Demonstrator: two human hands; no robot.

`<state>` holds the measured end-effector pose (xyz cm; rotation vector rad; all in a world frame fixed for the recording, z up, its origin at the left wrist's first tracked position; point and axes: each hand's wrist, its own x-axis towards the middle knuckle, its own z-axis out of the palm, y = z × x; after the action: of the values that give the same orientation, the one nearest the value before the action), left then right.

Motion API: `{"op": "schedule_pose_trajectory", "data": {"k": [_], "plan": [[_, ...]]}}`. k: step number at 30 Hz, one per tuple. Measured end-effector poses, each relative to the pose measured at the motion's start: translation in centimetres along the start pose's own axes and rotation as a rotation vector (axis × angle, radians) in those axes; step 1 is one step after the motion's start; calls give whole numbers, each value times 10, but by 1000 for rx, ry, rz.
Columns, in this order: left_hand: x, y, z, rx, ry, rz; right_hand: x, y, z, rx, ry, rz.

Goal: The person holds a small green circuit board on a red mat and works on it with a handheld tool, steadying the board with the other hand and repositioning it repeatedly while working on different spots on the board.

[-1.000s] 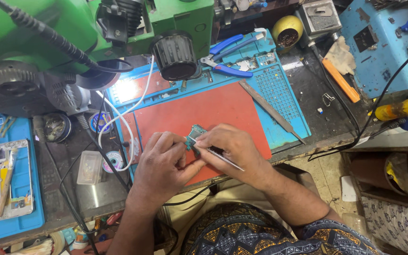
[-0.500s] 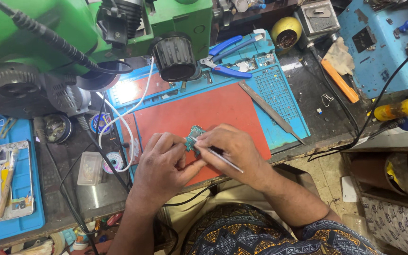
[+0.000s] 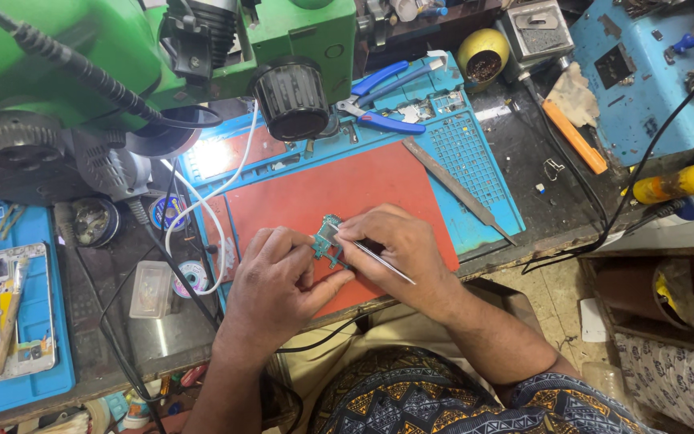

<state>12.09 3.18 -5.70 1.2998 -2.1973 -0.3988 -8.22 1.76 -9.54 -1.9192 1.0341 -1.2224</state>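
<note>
1. The left hand (image 3: 279,281) pinches a small green circuit board (image 3: 327,239) by its edge, holding it just above the red work mat (image 3: 323,189).
2. The right hand (image 3: 399,245) is pressed together around metal tweezers (image 3: 379,259), tips at the board.
3. The board looks light, stiff and fragile; the bare edges seem the safest place to hold it.

This is an electronics repair workshop. A green microscope (image 3: 202,48) hangs over a crowded worktop (image 3: 524,153) covered by a red and blue repair mat (image 3: 347,189). Blue-handled pliers (image 3: 379,104), a soldering tip cleaner (image 3: 482,60), solder reels (image 3: 194,277) and a stripped phone frame (image 3: 18,309) lie around, with cables trailing across everything.
</note>
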Motion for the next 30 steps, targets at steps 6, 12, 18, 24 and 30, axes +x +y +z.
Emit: {"op": "schedule_pose_trajectory", "data": {"k": [6,12,18,24,30], "plan": [[-2,0,0,-1,8,4,0,-1,2,0,12,1],[-2,-2,0,2,19,17,1,-3,1,5,4,7],[-2,0,-1,-3,5,-2,1,-8,-2,4,55,36],[-2,-3,-3,-20,-5,29,-10,2,0,231,173,266],[-5,1,-3,53,-30,80,-17,15,-2,334,219,297]]}}
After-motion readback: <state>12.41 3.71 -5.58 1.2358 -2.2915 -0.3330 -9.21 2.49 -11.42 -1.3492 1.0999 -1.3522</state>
